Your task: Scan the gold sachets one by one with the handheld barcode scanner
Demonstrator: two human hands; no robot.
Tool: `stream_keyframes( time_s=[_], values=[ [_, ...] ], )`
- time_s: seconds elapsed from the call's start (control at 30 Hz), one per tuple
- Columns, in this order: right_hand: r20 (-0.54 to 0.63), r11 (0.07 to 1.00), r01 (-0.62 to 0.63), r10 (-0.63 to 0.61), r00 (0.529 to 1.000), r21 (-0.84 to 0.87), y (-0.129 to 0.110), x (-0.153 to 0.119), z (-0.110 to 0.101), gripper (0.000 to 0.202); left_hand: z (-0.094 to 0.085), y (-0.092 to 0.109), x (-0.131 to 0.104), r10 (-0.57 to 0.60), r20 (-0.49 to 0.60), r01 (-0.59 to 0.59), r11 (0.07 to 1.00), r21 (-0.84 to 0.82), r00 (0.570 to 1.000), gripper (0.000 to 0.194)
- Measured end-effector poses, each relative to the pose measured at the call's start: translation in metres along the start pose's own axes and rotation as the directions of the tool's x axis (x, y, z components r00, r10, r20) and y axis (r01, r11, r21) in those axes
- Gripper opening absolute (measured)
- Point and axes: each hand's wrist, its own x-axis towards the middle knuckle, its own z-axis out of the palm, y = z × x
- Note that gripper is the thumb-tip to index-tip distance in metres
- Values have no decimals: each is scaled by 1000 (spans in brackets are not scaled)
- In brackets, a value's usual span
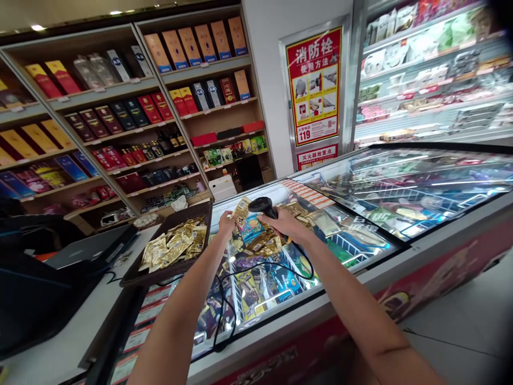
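My left hand (226, 223) pinches a gold packet (241, 209) by its edge and holds it upright over the glass-topped freezer (256, 315). Wrapped round the handle of a black scanner (261, 204) is my right hand (285, 222); the scanner's head is close beside the packet, and its black cable loops across the glass. Beneath and beside my hands lie more gold packets (269, 243) on the freezer top. Left of my left hand, a dark woven tray (138, 275) holds several gold packets.
A counter (60, 350) with a dark monitor-like device (88, 248) stands at the left. Shelves (132, 83) of boxes line the back wall. A red poster (316, 88) hangs behind the freezer, with a stocked chiller (433, 80) at the right.
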Motion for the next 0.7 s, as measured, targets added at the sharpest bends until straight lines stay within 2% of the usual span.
stream_keyframes(
  time_s=[0.2,0.43,0.57,0.7],
  values=[
    [44,998,17,-15,999,-56,-10,5,36,42,-42,-10,-11,-45,31,46,999,-28,999,37],
    [63,999,5,-3,998,-32,-6,10,57,40,-68,-20,-17,-57,-7,57,997,-45,998,36],
    [101,1000,14,-11,995,-28,-9,10,63,41,-97,-24,-10,-70,-128,67,997,-30,989,37],
    [109,995,-1,11,994,-98,-17,7,74,41,-149,-38,-5,-75,-321,89,996,29,944,38]
  ],
)
